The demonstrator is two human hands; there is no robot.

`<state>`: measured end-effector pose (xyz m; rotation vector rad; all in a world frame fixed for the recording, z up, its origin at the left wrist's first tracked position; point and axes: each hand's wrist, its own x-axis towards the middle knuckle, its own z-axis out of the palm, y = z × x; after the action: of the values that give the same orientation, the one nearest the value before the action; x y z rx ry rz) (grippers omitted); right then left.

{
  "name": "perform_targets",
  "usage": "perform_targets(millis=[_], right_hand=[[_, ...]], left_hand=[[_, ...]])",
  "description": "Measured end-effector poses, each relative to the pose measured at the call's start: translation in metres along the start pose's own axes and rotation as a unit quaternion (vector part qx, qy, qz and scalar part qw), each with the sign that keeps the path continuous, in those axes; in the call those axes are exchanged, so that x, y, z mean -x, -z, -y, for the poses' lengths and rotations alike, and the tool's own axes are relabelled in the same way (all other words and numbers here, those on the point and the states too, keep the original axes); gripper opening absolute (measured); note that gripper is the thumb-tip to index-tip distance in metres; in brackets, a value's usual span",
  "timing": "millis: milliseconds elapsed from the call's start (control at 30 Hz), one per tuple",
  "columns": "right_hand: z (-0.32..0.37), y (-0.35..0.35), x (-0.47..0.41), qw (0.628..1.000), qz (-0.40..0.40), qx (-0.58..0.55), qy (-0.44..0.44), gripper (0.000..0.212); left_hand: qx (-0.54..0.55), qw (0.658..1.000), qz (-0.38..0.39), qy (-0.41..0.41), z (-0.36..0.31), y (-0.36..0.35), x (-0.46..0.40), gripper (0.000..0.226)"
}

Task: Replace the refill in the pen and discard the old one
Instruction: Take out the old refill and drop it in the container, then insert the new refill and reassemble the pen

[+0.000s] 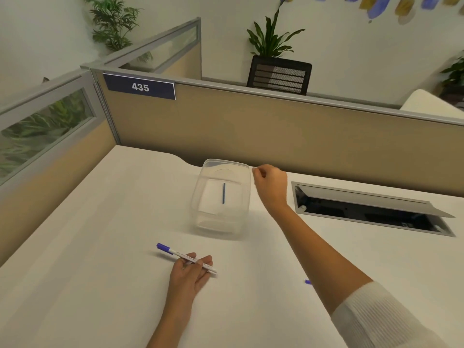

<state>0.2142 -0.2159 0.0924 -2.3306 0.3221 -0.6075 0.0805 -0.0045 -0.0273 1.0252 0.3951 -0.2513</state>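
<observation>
Left hand (190, 272) laid flat on the white desk (100, 247), fingers loosely extended, grip lying slack over the slim white pen with purple cap (186, 258) rather than closed round it. Pen lay across the fingers, capped end pointing up and left, bare white end jutting out past the fingertips to the right.

Right hand (271, 183) held above the far right corner of the clear plastic rectangular container (221, 197), grip pinched narrow, thumb and forefinger drawn together; whether anything sat between them, could not tell. Forearm bare, ribbed white sleeve (376, 320) pushed up toward the elbow.

Inside the container, on its floor, lay a thin dark blue refill (223, 193), pointing straight away from the viewer. Container stood between the two hands, well apart from the pen.

Small purple piece (307, 281) just showing on the desk at the edge of the right forearm. Grey hinged cable hatch (371, 204) propped open in the desk further right. Beige partition behind, with navy plate reading 435 (140, 87).
</observation>
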Motion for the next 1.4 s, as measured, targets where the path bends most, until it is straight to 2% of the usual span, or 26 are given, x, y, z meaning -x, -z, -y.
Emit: perform_targets(millis=[167, 300, 433, 533, 633, 733, 833, 900, 1000, 1067, 1133, 1200, 1267, 1400], right_hand=[[-0.062, 0.069, 0.052, 0.998, -0.058, 0.019, -0.014, 0.04], [-0.142, 0.116, 0.117, 0.986, -0.051, 0.026, -0.153, 0.021], [-0.198, 0.158, 0.177, 0.967, -0.07, 0.099, -0.223, 0.022], [-0.216, 0.178, 0.207, 0.955, -0.024, 0.144, -0.259, 0.031], [-0.219, 0.188, 0.221, 0.957, 0.035, 0.16, -0.24, 0.019], [-0.213, 0.191, 0.221, 0.948, 0.082, 0.205, -0.231, 0.022], [-0.201, 0.192, 0.22, 0.934, 0.1, 0.226, -0.259, 0.021], [-0.191, 0.193, 0.224, 0.941, 0.087, 0.167, -0.279, 0.015], [-0.17, 0.193, 0.23, 0.956, 0.035, 0.011, -0.291, 0.009], [-0.15, 0.193, 0.23, 0.951, 0.005, -0.085, -0.299, 0.008], [-0.13, 0.192, 0.228, 0.921, -0.023, -0.213, -0.325, 0.002], [-0.109, 0.192, 0.226, 0.881, -0.035, -0.332, -0.336, 0.01], [-0.087, 0.191, 0.226, 0.852, -0.034, -0.4, -0.335, 0.016], [-0.056, 0.187, 0.229, 0.819, -0.029, -0.475, -0.321, 0.012]], left_hand=[[-0.044, 0.999, -0.011, 0.004, 0.004, -0.007, 0.013, 0.025], [-0.065, 0.997, -0.031, 0.019, 0.016, -0.021, 0.023, 0.018], [-0.069, 0.996, -0.031, 0.038, 0.028, -0.032, 0.04, 0.013], [-0.067, 0.997, -0.025, 0.042, 0.034, -0.038, 0.053, 0.017], [-0.068, 0.996, -0.019, 0.045, 0.037, -0.04, 0.062, 0.017], [-0.072, 0.996, -0.02, 0.051, 0.038, -0.041, 0.068, 0.014], [-0.08, 0.994, -0.019, 0.078, 0.036, -0.043, 0.073, 0.009], [-0.074, 0.993, -0.003, 0.094, 0.035, -0.046, 0.078, 0.006], [-0.038, 0.994, 0.032, 0.099, 0.034, -0.058, 0.087, 0.012], [-0.018, 0.994, 0.05, 0.095, 0.031, -0.069, 0.092, 0.016], [0.011, 0.994, 0.067, 0.089, 0.028, -0.081, 0.099, 0.015], [0.038, 0.992, 0.081, 0.087, 0.024, -0.092, 0.107, 0.013], [0.055, 0.99, 0.094, 0.086, 0.022, -0.103, 0.116, 0.012], [0.091, 0.986, 0.106, 0.092, 0.019, -0.119, 0.132, 0.012]])
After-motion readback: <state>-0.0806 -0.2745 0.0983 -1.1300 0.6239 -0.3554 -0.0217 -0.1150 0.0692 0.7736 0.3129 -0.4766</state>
